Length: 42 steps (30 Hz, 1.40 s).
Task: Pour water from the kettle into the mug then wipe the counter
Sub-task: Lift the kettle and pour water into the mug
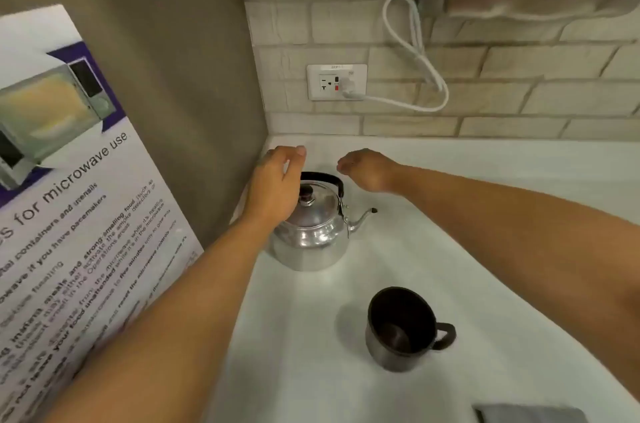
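A shiny metal kettle (308, 235) with a black handle and a spout pointing right stands in the counter's back left corner. My left hand (275, 185) hovers over its left side, fingers loosely apart, holding nothing. Just beyond the handle on the right, my right hand (369, 169) hangs with curled fingers, also empty. A dark mug (401, 329) with its handle to the right stands nearer me, and looks empty inside. A grey cloth (530, 415) shows at the bottom right edge.
The white counter (485, 197) meets a brick-tiled wall at the back. A wall socket (336, 82) holds a white plug with a looped cable (415, 52). A microwave-use poster (69, 180) leans along the left side.
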Each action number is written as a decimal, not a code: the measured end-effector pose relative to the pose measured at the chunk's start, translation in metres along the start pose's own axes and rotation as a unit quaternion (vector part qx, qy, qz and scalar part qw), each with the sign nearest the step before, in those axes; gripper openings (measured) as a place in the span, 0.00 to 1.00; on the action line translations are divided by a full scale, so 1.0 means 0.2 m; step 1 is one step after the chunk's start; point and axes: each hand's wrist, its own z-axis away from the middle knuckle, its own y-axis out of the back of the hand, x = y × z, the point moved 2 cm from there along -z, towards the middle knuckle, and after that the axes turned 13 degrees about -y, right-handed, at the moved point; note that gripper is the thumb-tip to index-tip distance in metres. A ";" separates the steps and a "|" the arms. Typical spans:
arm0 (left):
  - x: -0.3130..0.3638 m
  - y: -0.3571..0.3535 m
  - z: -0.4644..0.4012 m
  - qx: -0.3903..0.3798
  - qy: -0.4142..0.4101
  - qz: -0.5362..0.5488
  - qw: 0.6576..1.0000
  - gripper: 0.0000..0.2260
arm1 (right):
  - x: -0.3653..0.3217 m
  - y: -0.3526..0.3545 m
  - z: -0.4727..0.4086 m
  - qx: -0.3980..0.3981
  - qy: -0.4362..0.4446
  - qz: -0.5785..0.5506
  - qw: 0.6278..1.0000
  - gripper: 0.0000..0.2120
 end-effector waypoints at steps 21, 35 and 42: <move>-0.24 -0.08 -0.10 0.109 0.189 0.093 0.972 0.24 | -0.08 -0.03 -0.05 0.009 0.157 -0.092 0.983 0.13; 0.10 0.14 0.03 0.204 0.155 0.144 0.956 0.20 | 0.40 -0.03 0.59 0.044 0.121 -0.109 0.986 0.12; 0.41 0.28 0.18 0.229 0.107 0.122 0.960 0.22 | 0.82 -0.19 0.80 0.116 0.018 -0.182 0.976 0.15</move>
